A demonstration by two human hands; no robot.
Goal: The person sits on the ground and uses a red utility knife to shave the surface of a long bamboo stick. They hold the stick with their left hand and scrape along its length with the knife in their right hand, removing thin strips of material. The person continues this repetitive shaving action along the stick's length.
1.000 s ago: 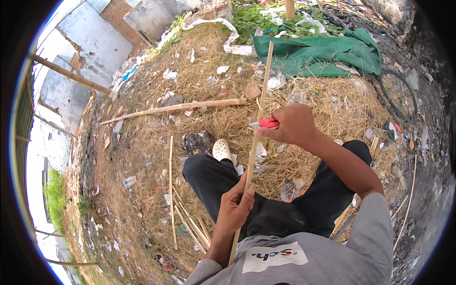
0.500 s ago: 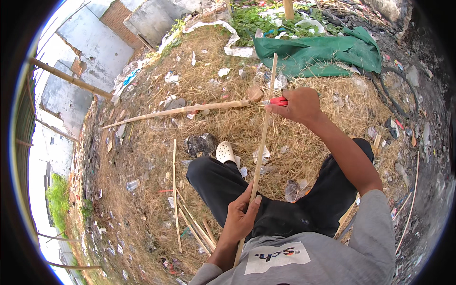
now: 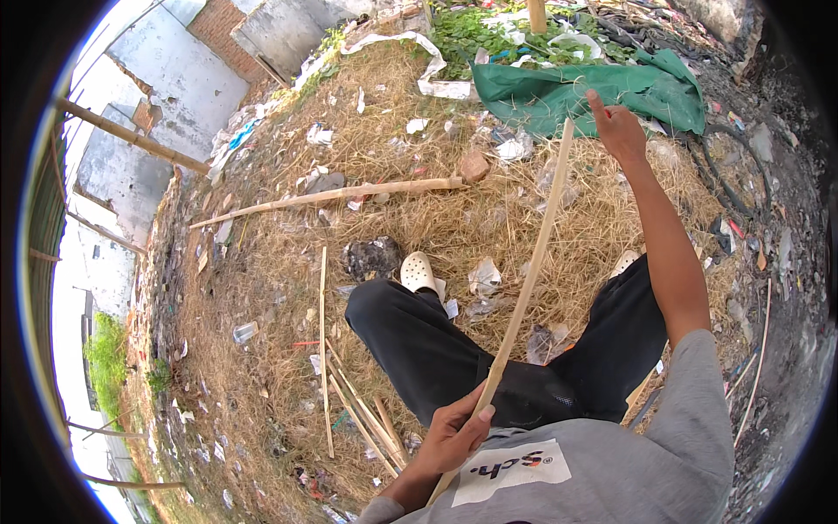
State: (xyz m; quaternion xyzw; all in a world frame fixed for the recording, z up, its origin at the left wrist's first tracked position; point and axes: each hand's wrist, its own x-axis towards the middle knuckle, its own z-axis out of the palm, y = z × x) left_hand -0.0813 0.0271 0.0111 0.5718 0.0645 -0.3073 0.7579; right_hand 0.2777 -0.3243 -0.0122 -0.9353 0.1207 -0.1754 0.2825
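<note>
A long pale bamboo strip (image 3: 534, 271) slants across my lap, up and away to the right. Near its lower end my left hand (image 3: 454, 434) is closed around it, the thumb lying along the strip. My right hand (image 3: 621, 135) is raised beyond the strip's far tip, apart from it, in front of the green sheet. Its fingers are curled in and the thumb points up. The red-handled knife in that fist is almost wholly hidden by the fingers; the blade cannot be made out.
A thicker bamboo pole (image 3: 349, 192) lies on the dry grass ahead, its end by a brown brick piece (image 3: 475, 166). Several cut strips (image 3: 362, 415) lie left of my knee. A dark stone (image 3: 370, 259) sits near my shoe. A green sheet (image 3: 541, 100) and litter lie beyond.
My right hand has moved from the strip up and right, past its tip. The strip's far end has swung right and now tilts more. My left hand keeps its grip.
</note>
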